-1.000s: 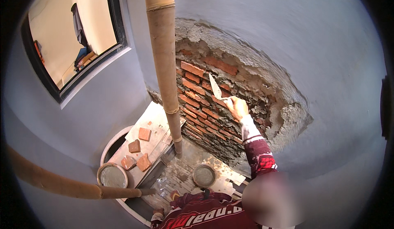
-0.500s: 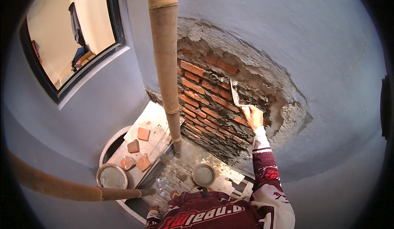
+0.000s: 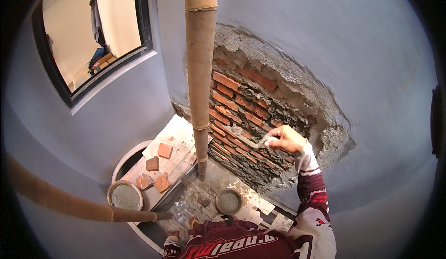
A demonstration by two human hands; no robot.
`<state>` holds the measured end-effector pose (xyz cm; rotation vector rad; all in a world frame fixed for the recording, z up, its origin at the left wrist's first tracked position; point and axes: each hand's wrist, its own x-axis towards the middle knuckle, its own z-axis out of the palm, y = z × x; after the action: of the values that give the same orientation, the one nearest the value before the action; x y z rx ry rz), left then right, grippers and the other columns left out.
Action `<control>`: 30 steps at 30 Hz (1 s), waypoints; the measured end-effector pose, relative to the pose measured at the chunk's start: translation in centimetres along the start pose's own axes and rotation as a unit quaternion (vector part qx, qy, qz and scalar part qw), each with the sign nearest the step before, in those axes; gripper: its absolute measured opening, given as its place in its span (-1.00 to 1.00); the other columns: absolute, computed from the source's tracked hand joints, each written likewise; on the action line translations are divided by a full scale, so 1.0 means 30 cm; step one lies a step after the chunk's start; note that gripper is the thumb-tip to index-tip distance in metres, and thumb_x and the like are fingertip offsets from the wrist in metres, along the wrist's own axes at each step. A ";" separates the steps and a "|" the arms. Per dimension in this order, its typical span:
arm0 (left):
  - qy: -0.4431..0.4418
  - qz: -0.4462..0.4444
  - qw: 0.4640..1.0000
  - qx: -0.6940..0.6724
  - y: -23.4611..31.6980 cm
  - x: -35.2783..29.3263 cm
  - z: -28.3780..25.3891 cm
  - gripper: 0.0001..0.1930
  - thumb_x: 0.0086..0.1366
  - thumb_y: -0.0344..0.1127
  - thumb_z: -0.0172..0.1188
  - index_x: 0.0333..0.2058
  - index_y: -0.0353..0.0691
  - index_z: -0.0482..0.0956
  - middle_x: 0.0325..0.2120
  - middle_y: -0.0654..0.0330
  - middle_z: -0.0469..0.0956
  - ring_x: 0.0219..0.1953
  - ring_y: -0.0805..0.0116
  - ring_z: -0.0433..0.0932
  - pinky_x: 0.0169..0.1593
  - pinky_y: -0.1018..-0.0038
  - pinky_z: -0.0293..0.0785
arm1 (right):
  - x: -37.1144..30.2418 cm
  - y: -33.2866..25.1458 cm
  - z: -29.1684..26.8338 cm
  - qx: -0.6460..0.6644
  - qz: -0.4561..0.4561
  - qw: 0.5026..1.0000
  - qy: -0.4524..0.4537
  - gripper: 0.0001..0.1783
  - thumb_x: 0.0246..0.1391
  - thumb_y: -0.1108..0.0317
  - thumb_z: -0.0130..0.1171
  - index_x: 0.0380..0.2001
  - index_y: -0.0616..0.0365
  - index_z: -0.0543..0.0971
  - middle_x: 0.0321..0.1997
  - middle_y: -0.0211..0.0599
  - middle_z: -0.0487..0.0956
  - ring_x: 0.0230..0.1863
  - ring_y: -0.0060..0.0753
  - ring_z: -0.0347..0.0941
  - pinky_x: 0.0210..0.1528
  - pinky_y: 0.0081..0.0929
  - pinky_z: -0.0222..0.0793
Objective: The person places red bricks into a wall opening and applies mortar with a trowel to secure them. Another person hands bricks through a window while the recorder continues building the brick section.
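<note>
My right hand (image 3: 289,139) is closed around the handle of a small trowel (image 3: 247,140), its narrow blade pointing left across the wall. Behind it lies a broken-out patch of orange bricks (image 3: 226,102) with wet grey mortar smeared over the joints and rough plaster (image 3: 325,105) around the edge. Whether the blade touches the bricks I cannot tell. Low beside my body, my left hand (image 3: 173,234) shows only in small part, and its fingers are not clear. Below the patch stands a round bucket (image 3: 217,202) of grey mortar.
An upright bamboo pole (image 3: 200,68) crosses in front of the wall; another bamboo pole (image 3: 69,202) slants in from the left. Several brick pieces (image 3: 165,150) lie on a pale board (image 3: 174,131), near a second bucket (image 3: 109,196). A dark-framed window (image 3: 145,26) opens at upper left.
My right hand has turned and drawn the trowel down and to the left, away from the upper bricks. The whole view has shifted slightly.
</note>
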<state>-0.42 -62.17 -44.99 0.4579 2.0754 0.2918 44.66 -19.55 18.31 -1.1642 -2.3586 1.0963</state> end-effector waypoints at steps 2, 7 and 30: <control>0.035 -0.054 0.992 -0.105 -0.024 -0.023 -0.002 -0.68 0.13 -0.16 0.26 -0.19 -0.22 0.62 -0.43 0.07 0.62 -0.48 0.25 0.57 -0.40 0.24 0.49 | 0.108 0.060 -0.001 0.074 0.032 0.996 0.027 -0.77 0.09 0.23 0.27 -0.31 0.16 0.68 -0.43 -0.45 0.65 -0.47 -0.56 0.47 -0.37 -0.50 0.36; 0.075 -0.105 0.988 -0.084 0.044 -0.201 -0.005 -0.71 0.17 -0.14 0.17 -0.27 -0.22 0.65 -0.46 0.13 0.62 -0.41 0.27 0.58 -0.30 0.26 0.51 | 0.132 0.223 -0.036 -0.008 0.084 0.970 0.227 -0.65 0.10 0.15 0.16 -0.42 0.30 0.63 -0.61 -0.28 0.57 -0.59 -0.49 0.44 -0.47 -0.38 0.33; 0.115 0.008 0.993 -0.008 -0.077 -0.089 0.007 -0.58 -0.03 -0.12 0.31 -0.35 -0.43 0.61 -0.44 -0.08 0.64 -0.36 0.05 0.63 -0.21 0.20 0.51 | 0.162 0.373 0.165 0.138 0.108 0.925 0.339 -0.61 0.14 0.12 0.16 -0.48 0.30 0.61 -0.61 -0.38 0.54 -0.64 -0.58 0.45 -0.56 -0.53 0.35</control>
<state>0.54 -65.41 -43.94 0.4495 2.2925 0.3862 45.06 -13.99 6.37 -1.4262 -1.5289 0.8586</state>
